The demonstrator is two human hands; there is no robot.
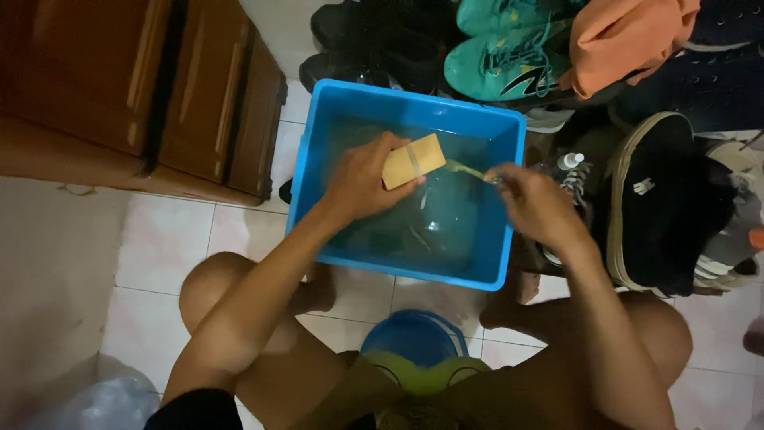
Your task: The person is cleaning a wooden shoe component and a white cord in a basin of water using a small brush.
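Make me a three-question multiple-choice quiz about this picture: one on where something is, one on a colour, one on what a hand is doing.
1. Where is the wooden cabinet?
A. left of the tub
B. inside the tub
C. right of the tub

2. What colour is the tub?
A. red
B. blue
C. white

3. What is the left hand doing?
A. resting on a knee
B. hanging empty
C. gripping a tan block

Answers:
1 A, the cabinet stands at the picture's upper left, beside the tub.
2 B, its walls and rim are bright blue.
3 C, the fingers wrap the tan block over the water.
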